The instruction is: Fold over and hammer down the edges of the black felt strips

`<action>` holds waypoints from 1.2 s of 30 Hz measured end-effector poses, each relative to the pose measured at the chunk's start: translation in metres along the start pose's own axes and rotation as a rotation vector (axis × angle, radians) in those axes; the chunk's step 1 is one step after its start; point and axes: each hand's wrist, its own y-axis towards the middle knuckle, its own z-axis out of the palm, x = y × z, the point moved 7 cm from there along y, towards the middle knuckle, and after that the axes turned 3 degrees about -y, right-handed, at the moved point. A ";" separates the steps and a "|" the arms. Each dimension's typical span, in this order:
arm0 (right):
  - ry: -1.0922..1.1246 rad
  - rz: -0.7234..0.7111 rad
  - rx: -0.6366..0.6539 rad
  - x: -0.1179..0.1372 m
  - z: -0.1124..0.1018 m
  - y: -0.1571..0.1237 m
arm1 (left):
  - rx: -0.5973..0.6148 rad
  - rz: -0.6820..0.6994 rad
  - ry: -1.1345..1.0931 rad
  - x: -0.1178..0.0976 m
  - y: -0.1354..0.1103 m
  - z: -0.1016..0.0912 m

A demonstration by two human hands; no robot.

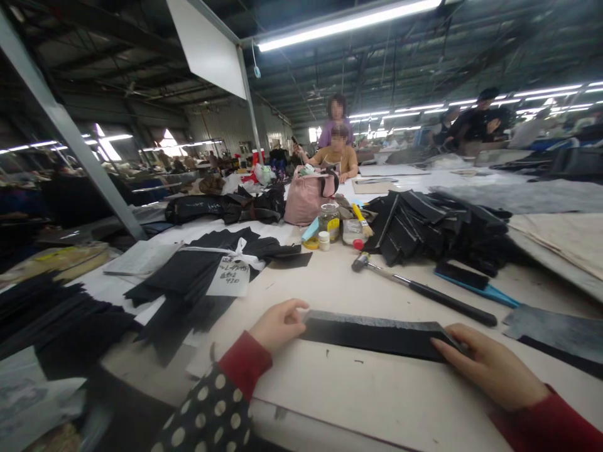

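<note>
- Count at my hands: one long black strip with a grey upper band (372, 340), two hands on it.
- My left hand (281, 324) pinches the strip's left end between thumb and fingers; my right hand (492, 365) grips its right end.
- Count beyond the strip: one hammer with a black handle and metal shaft (424, 292), one blue-handled brush with black bristles (485, 290), one clear glass jar with a yellow label (329, 221), one small white bottle (324, 242), one yellow-handled paintbrush (362, 220), one pink fabric bag (308, 198).
- One black bundle bound with a white tie (200, 258) lies to the left, bearing one handwritten white paper tag (230, 280). The pieces in the black heap at the right (419, 220) overlap too much to count.
- Surface: a pale worktable (320, 402), with a few dark marks near the strip.
- Room: a large hall with a dark roof and lit tube lamps (348, 26); two people, in mustard (347, 162) and purple (326, 135) tops, are across the table.
- Strip condition: narrow, nearly straight, matt black below; the grey band looks uneven along its lower edge.
- Strip location: directly before me, nearer than the hammer.
</note>
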 end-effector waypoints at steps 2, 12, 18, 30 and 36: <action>-0.005 -0.014 0.072 0.001 0.006 0.000 | -0.012 0.014 0.034 -0.002 -0.001 -0.001; -0.076 -0.017 0.082 0.009 0.003 0.001 | -0.103 0.135 0.254 -0.019 -0.010 0.000; -0.111 -0.002 0.088 0.013 0.002 0.000 | -0.073 0.209 0.281 -0.027 -0.010 0.002; -0.162 0.008 0.074 0.014 0.001 0.001 | 0.022 0.141 0.313 -0.027 -0.006 0.007; -0.179 -0.023 0.077 0.019 0.002 0.000 | 0.054 0.189 0.386 -0.026 -0.007 0.006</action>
